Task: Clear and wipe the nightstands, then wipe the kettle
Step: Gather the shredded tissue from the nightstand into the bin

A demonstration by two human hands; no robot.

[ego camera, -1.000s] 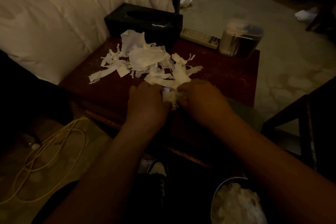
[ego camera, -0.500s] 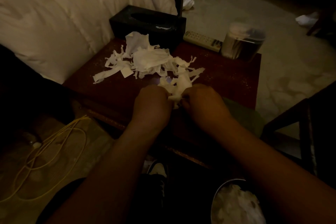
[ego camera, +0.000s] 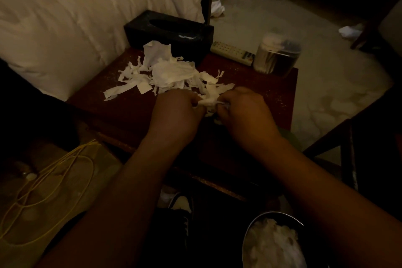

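Both hands sit knuckles-up at the middle of the nightstand (ego camera: 272, 93). I see my left hand (ego camera: 176, 111) curled, its fingers pinching a wad of torn tissue (ego camera: 210, 101); my right hand (ego camera: 245, 111) is curled the same way, gripping the wad from the 3 o'clock side. The two fists nearly meet, with only the paper between them.

For room to move: the nightstand's right edge runs just beyond my right hand at 3 o'clock, with bare floor past it. The near edge lies under my forearms at 6 o'clock. At 9 o'clock the top ends against the white bedding (ego camera: 76, 17).

The rest of the tissue scraps (ego camera: 165, 74) spread from 10 to 12 o'clock of my hands, the nearest strips touching the wad I hold. Behind them at 12 o'clock stands a black tissue box (ego camera: 167, 32) on the far edge. At 1 o'clock a remote control (ego camera: 231, 52) lies just beside a clear lidded container (ego camera: 276, 56) on the far right corner.

At 5 o'clock, below the tabletop, a round bin (ego camera: 256, 224) holds white paper. Yellow cord (ego camera: 54, 180) loops on the floor at 8 o'clock.
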